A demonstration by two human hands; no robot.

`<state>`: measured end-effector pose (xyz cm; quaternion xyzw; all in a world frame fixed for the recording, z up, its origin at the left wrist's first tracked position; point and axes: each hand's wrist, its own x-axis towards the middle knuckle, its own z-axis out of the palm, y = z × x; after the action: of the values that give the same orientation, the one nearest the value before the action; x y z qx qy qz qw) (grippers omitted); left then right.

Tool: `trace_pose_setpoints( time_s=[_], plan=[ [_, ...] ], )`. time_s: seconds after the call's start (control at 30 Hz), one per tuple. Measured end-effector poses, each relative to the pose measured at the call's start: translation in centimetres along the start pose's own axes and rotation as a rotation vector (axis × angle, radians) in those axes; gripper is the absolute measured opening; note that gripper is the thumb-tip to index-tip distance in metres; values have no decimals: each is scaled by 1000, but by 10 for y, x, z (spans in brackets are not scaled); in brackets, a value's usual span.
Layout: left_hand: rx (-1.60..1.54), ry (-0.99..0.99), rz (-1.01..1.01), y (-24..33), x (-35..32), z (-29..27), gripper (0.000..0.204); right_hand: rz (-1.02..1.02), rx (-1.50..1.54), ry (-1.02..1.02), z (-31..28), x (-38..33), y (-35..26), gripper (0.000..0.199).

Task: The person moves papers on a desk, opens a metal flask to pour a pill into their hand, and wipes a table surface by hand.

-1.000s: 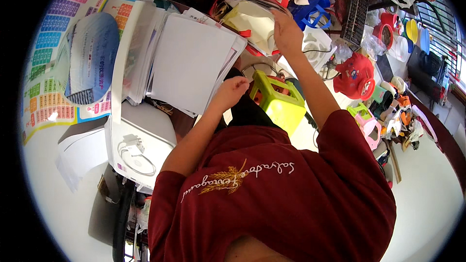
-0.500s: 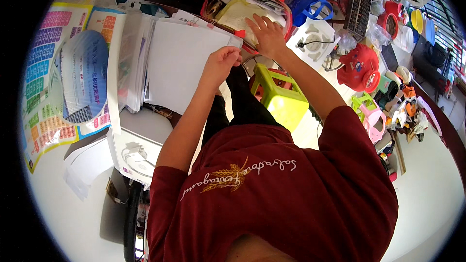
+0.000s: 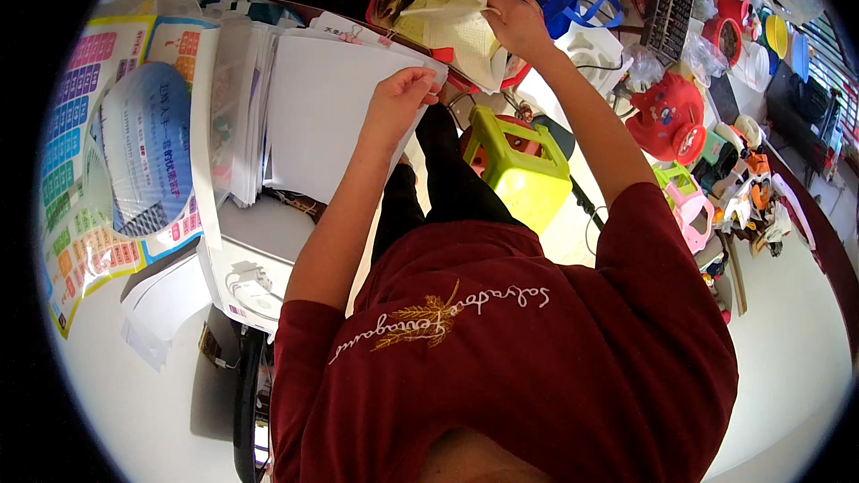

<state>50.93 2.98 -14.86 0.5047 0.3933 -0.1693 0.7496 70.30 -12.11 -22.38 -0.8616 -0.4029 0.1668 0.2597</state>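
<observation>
My left hand (image 3: 400,103) is closed in a pinch on the right edge of a white paper stack (image 3: 327,103), near its upper corner. Up and to the right, my right hand (image 3: 521,27) reaches into a red-edged clear bag (image 3: 383,2). Its fingers curl at the edge of yellowish papers (image 3: 458,34), which stand parted and bent; the fingertips are partly hidden behind them. Pink binder clips (image 3: 386,41) sit at the stack's far edge.
A lime-green stool (image 3: 519,165) stands right of my legs. Further right are a blue bag (image 3: 577,0), a keyboard (image 3: 669,13) and a red pot-shaped container (image 3: 664,116). On the left lie upright folders (image 3: 240,116) and a colourful chart (image 3: 76,152).
My right hand has gone from lying spread over the bag's papers to their right edge, and the papers have opened up. My left hand stays at the stack's edge, slightly higher in view.
</observation>
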Motion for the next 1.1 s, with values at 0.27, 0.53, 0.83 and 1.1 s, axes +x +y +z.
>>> trace_pose_setpoints(
  time_s=[0.27, 0.53, 0.83, 1.1],
  plan=[
    [45, -93, -121, -11, 8, 18, 36, 67, -25, -138, -20, -20, -20, 37],
    [-123, -133, -227, -12, 17, 50, 43, 222, -98, -108, -19, -50, -32, 45],
    [-161, -100, -210, -13, 20, 61, 39, 328, -80, -80, -23, -76, -42, 40],
    [-85, 33, 19, 5, 22, 46, 24, 427, -121, -131, -29, -88, -51, 42]
  ],
)
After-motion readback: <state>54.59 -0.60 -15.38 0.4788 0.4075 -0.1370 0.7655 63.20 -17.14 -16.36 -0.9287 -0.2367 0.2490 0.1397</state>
